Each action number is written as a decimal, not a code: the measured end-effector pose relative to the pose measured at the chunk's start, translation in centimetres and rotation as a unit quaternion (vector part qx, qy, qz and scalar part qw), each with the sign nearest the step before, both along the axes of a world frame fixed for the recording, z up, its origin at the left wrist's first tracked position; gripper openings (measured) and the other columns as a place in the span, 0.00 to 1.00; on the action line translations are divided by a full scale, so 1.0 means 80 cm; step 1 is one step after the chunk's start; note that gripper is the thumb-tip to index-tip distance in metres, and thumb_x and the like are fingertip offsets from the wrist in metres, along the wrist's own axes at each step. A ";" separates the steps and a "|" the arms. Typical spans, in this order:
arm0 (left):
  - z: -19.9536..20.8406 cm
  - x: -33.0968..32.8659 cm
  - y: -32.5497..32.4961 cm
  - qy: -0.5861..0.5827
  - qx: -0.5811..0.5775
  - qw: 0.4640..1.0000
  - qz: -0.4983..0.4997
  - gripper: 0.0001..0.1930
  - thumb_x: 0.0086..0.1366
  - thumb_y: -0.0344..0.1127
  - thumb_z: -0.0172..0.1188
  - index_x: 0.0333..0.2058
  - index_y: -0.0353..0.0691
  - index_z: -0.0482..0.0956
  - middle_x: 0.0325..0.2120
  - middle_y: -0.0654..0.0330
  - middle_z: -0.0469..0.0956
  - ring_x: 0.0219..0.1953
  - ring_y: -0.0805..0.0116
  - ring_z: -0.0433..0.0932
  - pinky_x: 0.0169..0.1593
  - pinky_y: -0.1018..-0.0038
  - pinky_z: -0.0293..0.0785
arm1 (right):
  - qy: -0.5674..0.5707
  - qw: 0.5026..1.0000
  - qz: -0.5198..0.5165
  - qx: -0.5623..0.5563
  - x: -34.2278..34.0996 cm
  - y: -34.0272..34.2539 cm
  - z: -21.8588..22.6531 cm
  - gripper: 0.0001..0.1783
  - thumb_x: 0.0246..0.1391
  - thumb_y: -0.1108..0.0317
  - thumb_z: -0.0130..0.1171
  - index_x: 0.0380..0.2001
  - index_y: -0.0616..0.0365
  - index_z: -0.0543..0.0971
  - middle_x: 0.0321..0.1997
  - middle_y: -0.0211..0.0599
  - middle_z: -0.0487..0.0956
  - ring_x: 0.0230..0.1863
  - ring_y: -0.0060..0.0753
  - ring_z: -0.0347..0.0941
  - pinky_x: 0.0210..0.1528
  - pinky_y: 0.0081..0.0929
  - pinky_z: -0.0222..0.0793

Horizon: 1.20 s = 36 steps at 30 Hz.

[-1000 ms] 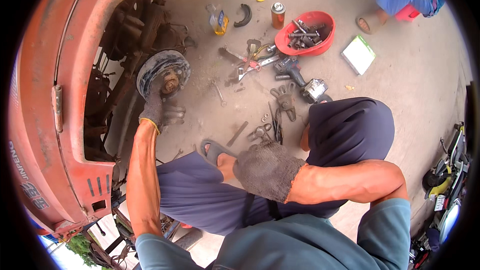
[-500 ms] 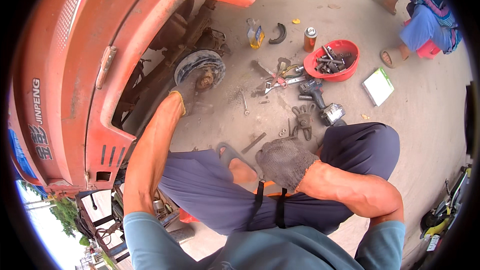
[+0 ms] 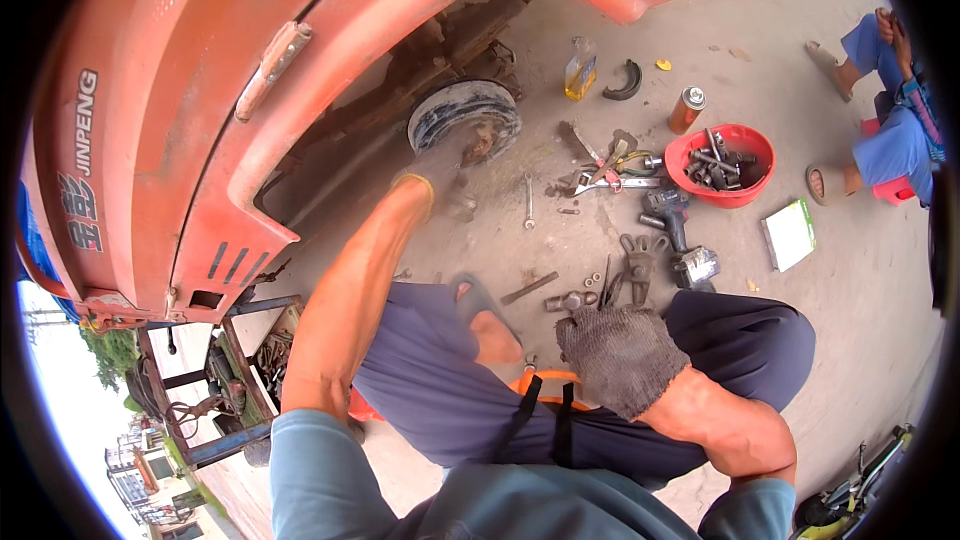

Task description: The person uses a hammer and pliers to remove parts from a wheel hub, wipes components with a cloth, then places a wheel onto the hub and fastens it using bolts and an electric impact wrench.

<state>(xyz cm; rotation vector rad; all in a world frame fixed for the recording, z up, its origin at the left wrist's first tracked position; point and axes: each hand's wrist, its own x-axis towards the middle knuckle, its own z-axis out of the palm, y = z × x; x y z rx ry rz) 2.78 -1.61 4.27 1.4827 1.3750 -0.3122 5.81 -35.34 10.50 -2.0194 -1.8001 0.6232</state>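
Observation:
My left arm reaches to a round, dusty brake drum [image 3: 465, 110] under the orange vehicle body. My gloved left hand [image 3: 442, 172] is beside its rusty hub [image 3: 485, 143], blurred by motion, so its fingers cannot be made out. Near my right thigh, my right hand [image 3: 622, 355] in a dark knitted glove is curled closed. Whatever it may hold is hidden. Just beyond its fingers is a short metal piece [image 3: 570, 301]; whether it touches the hand I cannot tell. Further out lie a puller with jaws [image 3: 640, 265], small nuts [image 3: 594, 279] and a flat metal bar [image 3: 530, 287].
The vehicle's orange panel [image 3: 330, 70] overhangs the left. Rightward are a cordless impact wrench [image 3: 680, 235], pliers [image 3: 610, 160], a red bowl [image 3: 725, 195] of sockets, a spray can [image 3: 687, 110], a bottle [image 3: 580, 70], a brake shoe [image 3: 625, 82], a wrench [image 3: 530, 202] and a seated person [image 3: 890, 130].
The whole view has shifted, with the drum and tools now further right. My left hand stays by the hub and has become more blurred. The short metal piece now shows beside my right glove.

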 end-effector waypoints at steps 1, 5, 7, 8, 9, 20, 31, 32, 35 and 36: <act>-0.008 0.000 -0.002 -0.011 -0.023 1.000 0.009 0.53 0.60 0.75 0.53 0.56 0.17 0.67 0.43 0.28 0.78 0.34 0.41 0.85 0.37 0.53 0.86 | 0.013 1.000 0.005 0.007 0.001 0.001 -0.002 0.09 0.51 0.65 0.63 0.33 0.59 0.82 0.31 0.43 0.82 0.39 0.46 0.82 0.40 0.40 0.78; -0.028 -0.007 0.003 -0.106 -0.087 0.989 0.054 0.50 0.61 0.72 0.53 0.55 0.18 0.68 0.46 0.27 0.77 0.41 0.43 0.84 0.44 0.52 0.85 | -0.014 0.999 0.020 0.022 0.016 0.014 -0.016 0.13 0.53 0.61 0.63 0.37 0.58 0.81 0.34 0.46 0.81 0.38 0.49 0.82 0.39 0.43 0.77; -0.028 -0.011 0.007 -0.142 -0.154 0.977 0.045 0.48 0.64 0.69 0.50 0.58 0.19 0.67 0.49 0.27 0.77 0.48 0.44 0.83 0.52 0.52 0.83 | -0.033 0.999 0.013 -0.017 0.020 0.034 -0.034 0.13 0.58 0.59 0.60 0.38 0.58 0.81 0.35 0.49 0.81 0.38 0.52 0.81 0.39 0.46 0.77; -0.040 -0.015 0.008 -0.190 -0.201 0.960 0.041 0.47 0.65 0.68 0.49 0.59 0.19 0.66 0.50 0.28 0.77 0.49 0.44 0.83 0.53 0.52 0.82 | -0.037 0.999 0.011 -0.016 0.022 0.040 -0.039 0.13 0.58 0.60 0.60 0.38 0.58 0.81 0.36 0.49 0.81 0.39 0.53 0.81 0.40 0.47 0.77; -0.050 -0.020 0.016 -0.241 -0.238 0.940 0.039 0.47 0.66 0.68 0.48 0.60 0.20 0.65 0.51 0.28 0.77 0.50 0.44 0.82 0.54 0.52 0.82 | -0.044 0.999 0.013 -0.005 0.026 0.048 -0.036 0.13 0.59 0.60 0.59 0.38 0.58 0.81 0.36 0.49 0.82 0.39 0.53 0.81 0.41 0.47 0.77; -0.111 0.021 -0.019 -0.319 -0.134 0.927 0.148 0.38 0.61 0.72 0.54 0.52 0.41 0.72 0.39 0.49 0.76 0.38 0.48 0.78 0.43 0.44 0.78 | -0.132 0.983 -0.067 -0.109 0.047 0.066 -0.045 0.18 0.55 0.58 0.63 0.44 0.58 0.84 0.45 0.53 0.84 0.48 0.57 0.80 0.52 0.48 0.74; 0.155 -0.256 -0.156 -0.545 0.409 0.731 0.035 0.11 0.74 0.34 0.53 0.48 0.37 0.77 0.34 0.57 0.80 0.37 0.71 0.77 0.44 0.73 0.75 | -0.120 0.985 -0.071 -0.103 0.032 0.082 -0.059 0.19 0.55 0.59 0.61 0.45 0.60 0.83 0.44 0.55 0.84 0.49 0.59 0.80 0.52 0.47 0.74; 0.172 -0.292 -0.166 -0.570 0.335 0.742 0.113 0.10 0.73 0.32 0.53 0.49 0.36 0.77 0.35 0.58 0.80 0.38 0.73 0.76 0.44 0.74 0.74 | -0.114 0.985 -0.074 -0.108 0.031 0.084 -0.053 0.19 0.55 0.59 0.61 0.45 0.60 0.83 0.44 0.55 0.84 0.48 0.59 0.80 0.51 0.47 0.74; 0.125 -0.398 -0.140 -0.505 0.421 0.739 0.148 0.13 0.72 0.29 0.55 0.53 0.36 0.75 0.42 0.59 0.79 0.43 0.73 0.76 0.47 0.74 0.74 | -0.096 0.989 -0.068 -0.092 0.041 0.080 -0.053 0.18 0.56 0.61 0.61 0.46 0.60 0.82 0.40 0.56 0.84 0.45 0.59 0.81 0.48 0.46 0.74; 0.093 -0.446 -0.130 -0.431 0.437 0.771 0.173 0.16 0.71 0.29 0.55 0.56 0.36 0.73 0.43 0.58 0.79 0.45 0.73 0.77 0.49 0.74 0.75 | -0.095 0.989 -0.071 -0.093 0.041 0.080 -0.056 0.18 0.57 0.61 0.60 0.45 0.60 0.82 0.40 0.56 0.84 0.44 0.59 0.81 0.47 0.47 0.74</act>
